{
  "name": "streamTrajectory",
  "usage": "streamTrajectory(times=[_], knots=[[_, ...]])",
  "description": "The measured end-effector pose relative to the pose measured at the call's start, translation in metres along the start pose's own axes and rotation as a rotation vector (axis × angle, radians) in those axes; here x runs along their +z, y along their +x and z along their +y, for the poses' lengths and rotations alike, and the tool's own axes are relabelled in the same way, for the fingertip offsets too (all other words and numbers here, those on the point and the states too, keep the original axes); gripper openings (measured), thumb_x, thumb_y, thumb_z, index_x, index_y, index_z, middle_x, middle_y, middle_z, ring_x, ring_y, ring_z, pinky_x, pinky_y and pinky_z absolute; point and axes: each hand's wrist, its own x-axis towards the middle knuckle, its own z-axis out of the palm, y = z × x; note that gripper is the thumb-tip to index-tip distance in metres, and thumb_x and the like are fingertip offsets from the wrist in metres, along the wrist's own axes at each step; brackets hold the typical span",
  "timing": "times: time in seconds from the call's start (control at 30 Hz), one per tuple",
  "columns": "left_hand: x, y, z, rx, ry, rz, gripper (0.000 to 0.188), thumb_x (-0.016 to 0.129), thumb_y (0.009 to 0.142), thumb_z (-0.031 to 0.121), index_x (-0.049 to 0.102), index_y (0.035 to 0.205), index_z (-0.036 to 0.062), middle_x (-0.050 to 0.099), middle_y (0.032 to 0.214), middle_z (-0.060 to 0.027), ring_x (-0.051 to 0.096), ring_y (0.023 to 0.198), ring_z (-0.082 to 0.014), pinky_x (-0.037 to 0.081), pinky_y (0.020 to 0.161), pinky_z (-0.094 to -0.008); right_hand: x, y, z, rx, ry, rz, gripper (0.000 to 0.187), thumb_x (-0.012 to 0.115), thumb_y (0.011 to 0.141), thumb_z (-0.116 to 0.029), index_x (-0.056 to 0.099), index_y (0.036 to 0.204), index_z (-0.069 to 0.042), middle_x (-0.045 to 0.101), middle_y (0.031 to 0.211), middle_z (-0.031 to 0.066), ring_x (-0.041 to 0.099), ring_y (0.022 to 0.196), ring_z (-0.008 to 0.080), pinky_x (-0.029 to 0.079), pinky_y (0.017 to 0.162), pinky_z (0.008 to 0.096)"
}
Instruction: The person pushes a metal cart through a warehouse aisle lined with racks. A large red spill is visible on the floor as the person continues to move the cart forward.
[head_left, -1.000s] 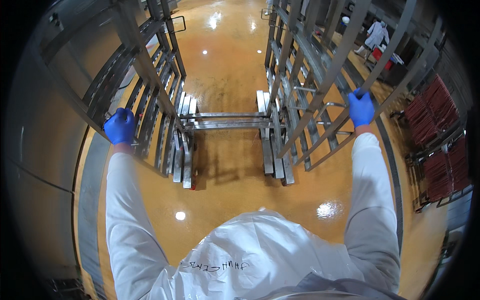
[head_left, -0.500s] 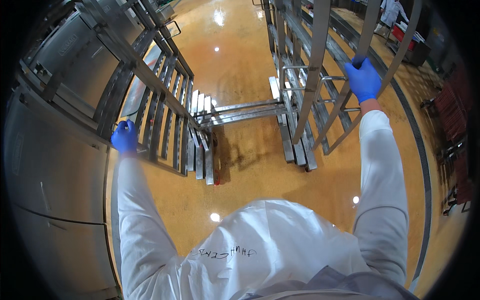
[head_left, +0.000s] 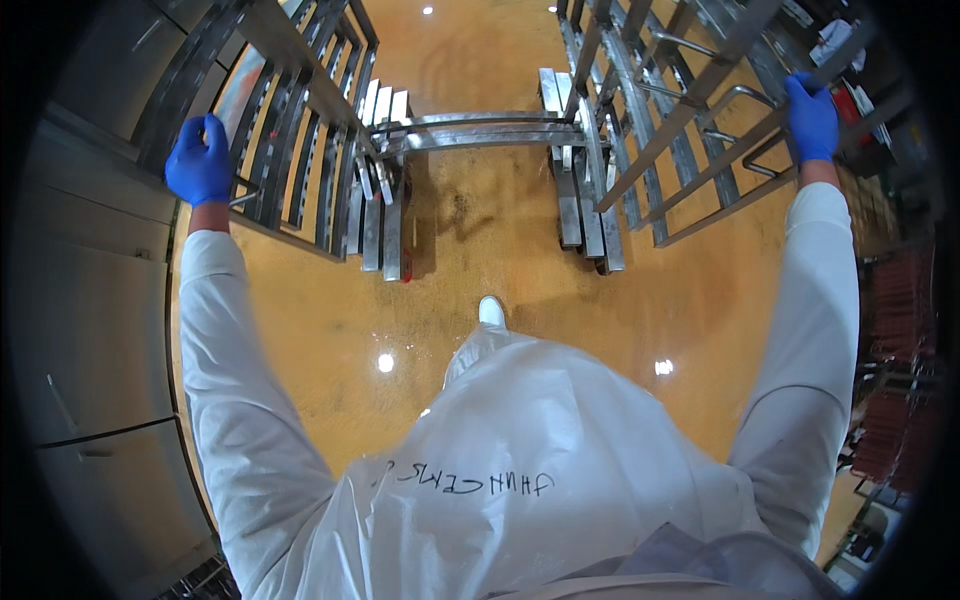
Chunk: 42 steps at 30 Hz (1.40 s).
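Note:
My blue-gloved left hand (head_left: 198, 165) is closed on the outer frame of the left metal rack (head_left: 308, 78), low at its near end. On the other side, my gloved right hand (head_left: 813, 120) grips an upright of the right metal rack (head_left: 672, 130). Both racks are of bare steel, with slatted sides and wire handles. Low crossbars (head_left: 480, 138) span the gap between them, and stacked steel base rails (head_left: 375, 225) lie close to the floor. My fingers partly hide the bars they hold.
Steel cabinets (head_left: 95, 330) line the left side. Reddish-brown hanging items (head_left: 900, 310) stand along the right edge. A person in white (head_left: 838, 45) is at the upper right, near a red container. The orange floor (head_left: 600, 320) looks wet and shiny.
My hands are farther apart, and the racks sit higher in view with a wider gap at the near end. A white shoe of mine now shows below them. Both hands keep their hold.

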Motion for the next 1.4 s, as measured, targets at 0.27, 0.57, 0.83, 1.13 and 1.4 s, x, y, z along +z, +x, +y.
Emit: streamTrajectory(times=[0.27, 0.57, 0.83, 1.13, 1.4], knots=[[-0.018, -0.011, 0.015, 0.025, 0.086, -0.101, 0.031, 0.067, 0.087, 0.048, 0.075, 0.083, 0.0181, 0.067, 0.065, -0.0146, 0.069, 0.066, -0.0361, 0.053, 0.061, -0.0438, 0.01, -0.007, 0.035, 0.045, 0.006, -0.056, 0.044, 0.073, 0.086, -0.04, 0.07, 0.113, -0.005, 0.074, 0.106, 0.0109, 0.068, 0.102, 0.0224, 0.05, 0.094, 0.036], [-0.004, 0.007, -0.005, 0.01, 0.044, -0.03, 0.034, 0.061, 0.094, 0.044, 0.074, 0.093, 0.0125, 0.072, 0.081, -0.0137, 0.069, 0.076, -0.0366, 0.052, 0.07, -0.0472, 0.004, -0.022, -0.018, -0.038, 0.096, -0.031, 0.046, 0.071, 0.09, -0.042, 0.068, 0.116, -0.005, 0.072, 0.108, 0.007, 0.065, 0.099, 0.018, 0.048, 0.093, 0.033], [0.0, 0.014, -0.038, 0.064, 0.177, -0.11, 0.031, 0.059, 0.095, 0.04, 0.073, 0.09, 0.0127, 0.071, 0.08, -0.016, 0.069, 0.074, -0.0386, 0.052, 0.067, -0.049, -0.006, -0.054, -0.069, 0.101, 0.015, -0.096, 0.047, 0.067, 0.085, -0.043, 0.066, 0.118, -0.009, 0.072, 0.111, 0.0145, 0.068, 0.105, 0.032, 0.05, 0.093, 0.0409], [0.005, 0.007, -0.034, 0.033, 0.147, -0.124, 0.034, 0.06, 0.094, 0.041, 0.074, 0.09, 0.0108, 0.073, 0.081, -0.0168, 0.071, 0.074, -0.0368, 0.055, 0.067, -0.0459, -0.004, -0.063, -0.074, 0.108, -0.029, -0.04, 0.043, 0.066, 0.082, -0.043, 0.066, 0.112, -0.012, 0.073, 0.104, 0.0133, 0.068, 0.101, 0.0358, 0.051, 0.089, 0.0422], [-0.002, -0.012, 0.004, 0.024, -0.046, -0.002, 0.027, 0.067, 0.089, 0.035, 0.07, 0.075, 0.0113, 0.069, 0.072, -0.0179, 0.068, 0.069, -0.0389, 0.053, 0.064, -0.0475, -0.004, -0.049, -0.033, 0.024, -0.087, 0.036, 0.042, 0.068, 0.084, -0.041, 0.066, 0.112, -0.01, 0.073, 0.106, 0.0136, 0.069, 0.102, 0.0334, 0.051, 0.089, 0.0432]])
